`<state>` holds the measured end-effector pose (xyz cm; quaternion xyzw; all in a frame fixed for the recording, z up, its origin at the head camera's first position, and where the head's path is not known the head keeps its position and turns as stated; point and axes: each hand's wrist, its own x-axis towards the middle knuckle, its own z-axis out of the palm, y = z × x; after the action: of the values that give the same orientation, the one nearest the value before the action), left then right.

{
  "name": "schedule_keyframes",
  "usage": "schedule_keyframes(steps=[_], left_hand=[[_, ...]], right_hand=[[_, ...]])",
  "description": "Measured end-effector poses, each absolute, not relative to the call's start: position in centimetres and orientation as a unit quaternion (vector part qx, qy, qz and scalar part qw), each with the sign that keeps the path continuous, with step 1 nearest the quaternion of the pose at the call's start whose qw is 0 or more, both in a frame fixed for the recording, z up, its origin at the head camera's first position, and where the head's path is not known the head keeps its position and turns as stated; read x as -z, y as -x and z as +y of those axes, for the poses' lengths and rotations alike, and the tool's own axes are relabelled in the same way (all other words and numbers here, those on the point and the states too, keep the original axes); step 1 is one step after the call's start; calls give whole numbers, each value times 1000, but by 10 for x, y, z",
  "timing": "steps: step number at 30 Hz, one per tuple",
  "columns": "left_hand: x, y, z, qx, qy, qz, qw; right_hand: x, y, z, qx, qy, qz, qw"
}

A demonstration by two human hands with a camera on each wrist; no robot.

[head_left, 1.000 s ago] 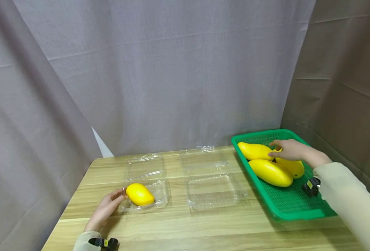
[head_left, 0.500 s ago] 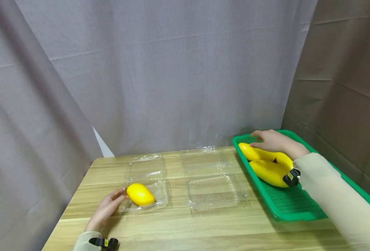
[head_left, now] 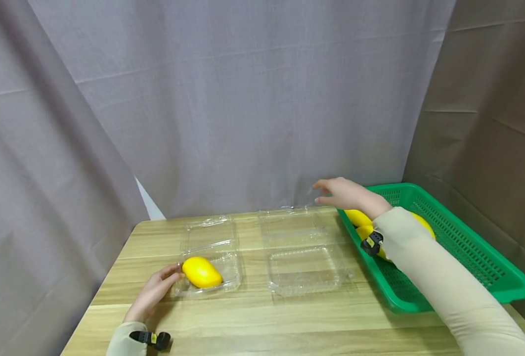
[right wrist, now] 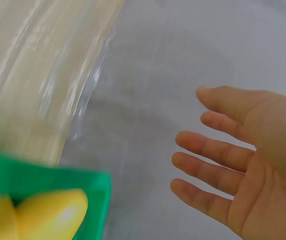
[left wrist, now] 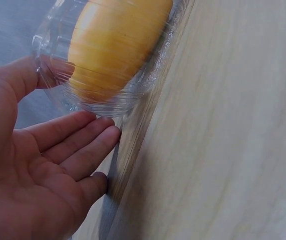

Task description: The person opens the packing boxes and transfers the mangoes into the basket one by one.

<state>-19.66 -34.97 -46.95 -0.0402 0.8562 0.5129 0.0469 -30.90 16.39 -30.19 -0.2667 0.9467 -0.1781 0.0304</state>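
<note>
My left hand [head_left: 156, 288] holds the left side of a clear plastic clamshell box [head_left: 231, 269]. In the left wrist view its thumb shows through the plastic, with the other fingers [left wrist: 90, 152] against the outer wall. One yellow mango [head_left: 201, 272] lies in that box, close to the fingertips. My right hand [head_left: 343, 193] hovers behind the lid of a second clear clamshell box [head_left: 306, 269], holding nothing. Its fingers [right wrist: 210, 177] are spread and relaxed in the right wrist view. Both boxes lie unfolded, lids towards the curtain.
A green plastic basket [head_left: 471, 249] stands at the right of the wooden table [head_left: 262, 326]. Several yellow mangoes [right wrist: 52, 215] lie in it, partly hidden by my right forearm in the head view. A grey curtain [head_left: 244, 109] hangs behind the table's back edge.
My right hand has moved left from over the mangoes in the basket, past its rim, to behind the second box's lid. The left hand stays at its box.
</note>
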Motion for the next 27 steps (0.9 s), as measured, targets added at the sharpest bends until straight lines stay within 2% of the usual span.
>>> schedule_keyframes(steps=[13,27], left_hand=[[473,199,-351,-518,34,854,34],[477,204,-349,-521,37,852,34]], right_hand=[[317,317,90,167,330,928,45],[353,310,41,184,394,900,37]])
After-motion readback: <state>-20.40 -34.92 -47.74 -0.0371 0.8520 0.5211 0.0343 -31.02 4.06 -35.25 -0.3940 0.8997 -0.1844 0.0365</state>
